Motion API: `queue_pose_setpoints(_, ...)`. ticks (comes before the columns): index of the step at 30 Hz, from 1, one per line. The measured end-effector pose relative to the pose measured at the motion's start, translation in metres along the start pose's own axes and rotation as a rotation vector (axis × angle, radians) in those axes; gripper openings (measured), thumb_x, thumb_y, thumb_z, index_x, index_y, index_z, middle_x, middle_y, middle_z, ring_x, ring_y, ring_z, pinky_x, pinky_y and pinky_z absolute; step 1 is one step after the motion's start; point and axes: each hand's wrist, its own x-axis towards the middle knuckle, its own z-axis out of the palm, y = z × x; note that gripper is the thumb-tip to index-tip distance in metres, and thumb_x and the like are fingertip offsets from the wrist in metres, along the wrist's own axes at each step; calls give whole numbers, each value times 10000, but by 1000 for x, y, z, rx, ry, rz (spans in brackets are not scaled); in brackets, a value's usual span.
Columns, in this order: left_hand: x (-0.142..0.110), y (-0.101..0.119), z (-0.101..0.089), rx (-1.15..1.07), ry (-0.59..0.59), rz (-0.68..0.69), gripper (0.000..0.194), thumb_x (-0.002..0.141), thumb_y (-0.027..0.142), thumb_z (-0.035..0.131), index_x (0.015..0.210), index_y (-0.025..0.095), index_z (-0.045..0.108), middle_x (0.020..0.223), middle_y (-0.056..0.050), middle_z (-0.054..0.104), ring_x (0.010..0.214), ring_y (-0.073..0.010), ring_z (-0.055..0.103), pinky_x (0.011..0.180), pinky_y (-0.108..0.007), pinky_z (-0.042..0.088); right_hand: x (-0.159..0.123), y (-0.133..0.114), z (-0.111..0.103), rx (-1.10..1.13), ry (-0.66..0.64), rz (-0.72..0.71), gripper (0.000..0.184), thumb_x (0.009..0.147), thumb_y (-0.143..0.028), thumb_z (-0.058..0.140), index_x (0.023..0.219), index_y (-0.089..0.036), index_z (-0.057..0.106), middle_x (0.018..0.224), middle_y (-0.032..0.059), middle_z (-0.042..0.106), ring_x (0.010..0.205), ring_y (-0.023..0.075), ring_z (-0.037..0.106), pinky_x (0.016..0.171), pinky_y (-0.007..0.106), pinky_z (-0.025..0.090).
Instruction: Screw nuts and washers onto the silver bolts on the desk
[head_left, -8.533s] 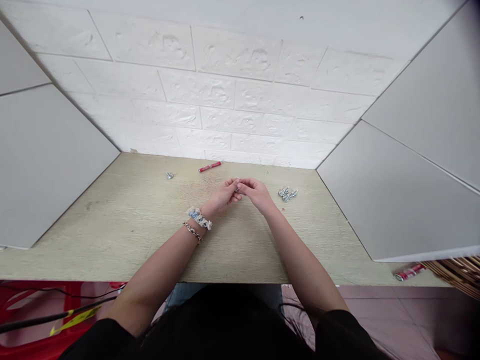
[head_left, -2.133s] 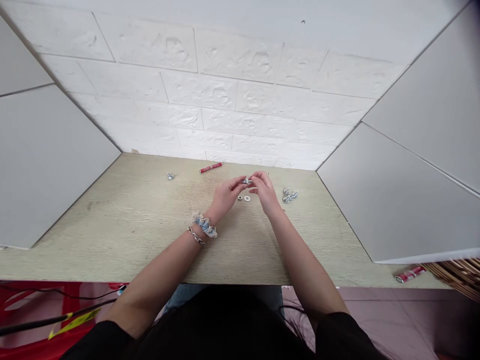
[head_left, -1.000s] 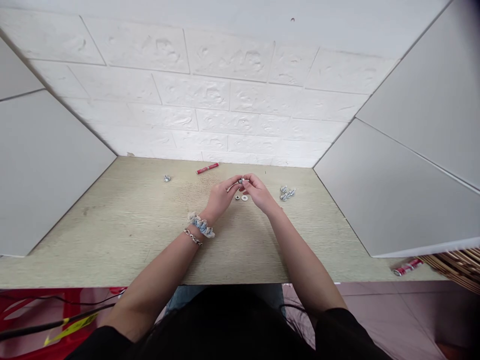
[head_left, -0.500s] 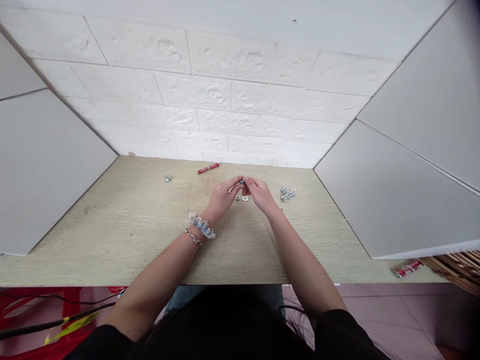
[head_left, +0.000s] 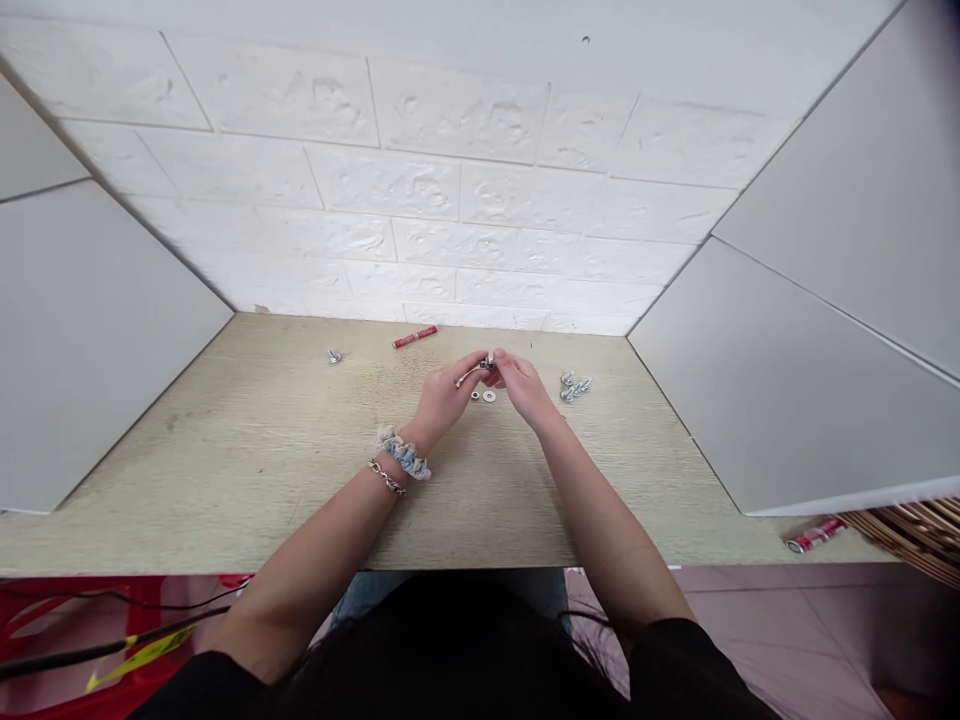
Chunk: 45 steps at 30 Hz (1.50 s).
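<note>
My left hand (head_left: 444, 396) and my right hand (head_left: 523, 388) meet above the middle of the wooden table (head_left: 247, 450). Together they pinch a small metal bolt (head_left: 477, 368) between their fingertips. Just below the hands, two small washers (head_left: 484, 396) lie flat on the table. A small pile of metal bolts (head_left: 574, 386) rests a little to the right of my right hand. My left wrist wears a scrunchie and a chain bracelet.
A red marker (head_left: 415, 337) lies near the white brick wall. A lone metal piece (head_left: 334, 356) sits at the far left. Grey panels (head_left: 795, 380) stand on both sides. A wicker basket (head_left: 915, 530) and a red tube (head_left: 814, 537) are at the right edge.
Two washers came to lie on the table below my hands between the earliest frame and 2.1 s ago. Since then my hands have stayed together on the bolt, with only small finger shifts.
</note>
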Motion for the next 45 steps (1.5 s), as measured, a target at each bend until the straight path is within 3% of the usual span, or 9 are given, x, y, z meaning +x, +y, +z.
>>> queue_pose_setpoints(5,0,-2,0,15,2,-9,285,848,305,473,1096,227,591,1000,-15,670,883,-147,626,767,-233,486,3,7,0,-15,-54,0,486,740,-639,402,614,-183,513,564,14,518,567,130,498,593,281,401)
queue_pose_setpoints(10,0,-2,0,18,-7,-6,281,845,293,481,1094,227,592,1028,-15,661,915,-151,619,785,-234,479,3,4,3,89,-17,-43,161,706,-355,512,739,-208,454,688,-32,509,630,104,496,632,252,402)
queue_pose_setpoints(13,0,-1,0,4,-25,-9,287,850,306,472,1109,250,583,1025,3,662,906,-141,622,775,-226,481,2,2,2,188,40,-89,215,636,-253,513,817,-231,399,767,-50,523,700,101,515,670,244,399)
queue_pose_setpoints(17,0,-2,1,3,-12,-21,292,844,303,485,1109,233,585,1040,-9,658,909,-140,622,808,-235,478,3,1,-1,98,96,-2,178,731,-379,447,809,-220,454,804,-22,566,677,108,534,658,259,390)
queue_pose_setpoints(23,-1,-5,3,40,-11,-3,291,844,288,485,1109,223,586,1007,-14,669,877,-136,628,787,-231,480,5,7,0,8,19,63,528,723,-673,382,587,-176,497,561,31,548,565,130,522,596,272,397)
queue_pose_setpoints(29,0,-4,1,46,-17,12,276,848,286,480,1088,207,592,981,-17,675,850,-128,630,760,-216,478,6,7,1,63,-11,59,371,711,-550,495,659,-183,508,605,-12,538,541,106,506,572,258,395)
queue_pose_setpoints(33,1,-5,0,56,11,-3,280,846,296,484,1084,197,590,983,-28,674,861,-132,628,760,-217,479,5,1,1,112,56,104,234,696,-429,534,756,-211,472,694,-51,567,569,86,533,597,236,393)
queue_pose_setpoints(40,-1,-4,2,97,-47,69,285,859,275,456,1110,213,576,948,-15,679,776,-114,626,727,-214,474,5,7,1,-3,-37,129,503,755,-626,368,598,-170,508,549,23,539,535,127,515,587,285,406)
queue_pose_setpoints(45,0,-4,1,80,-42,34,284,858,258,457,1115,226,575,976,-5,672,814,-113,623,750,-207,470,5,8,2,114,-74,48,275,721,-471,507,728,-197,488,654,-25,527,572,103,509,606,262,416)
